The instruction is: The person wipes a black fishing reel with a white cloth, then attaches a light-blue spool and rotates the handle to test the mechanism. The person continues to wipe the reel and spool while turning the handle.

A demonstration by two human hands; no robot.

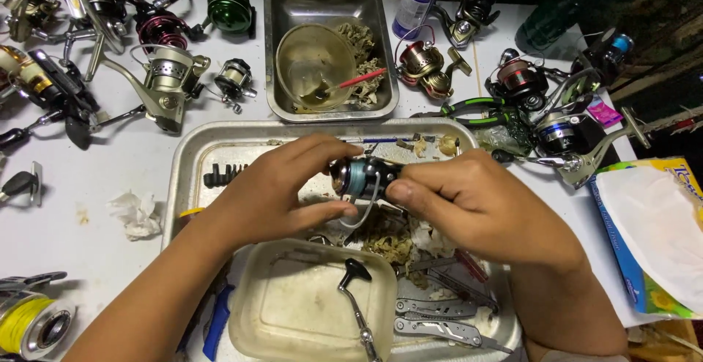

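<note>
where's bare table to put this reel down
Bare white table lies left of the metal tray, around the crumpled tissue. The tray, the top edge and the right side by the tissue box are crowded with reels.

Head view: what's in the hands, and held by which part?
A small spinning reel, held by both hands over the metal tray: left hand at its spool end, right hand on the body side.

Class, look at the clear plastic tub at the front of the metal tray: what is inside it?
Inside the plastic tub lies a reel handle with a black knob. The tub hides part of the metal tray; what lies beneath cannot be seen clearly.
</note>
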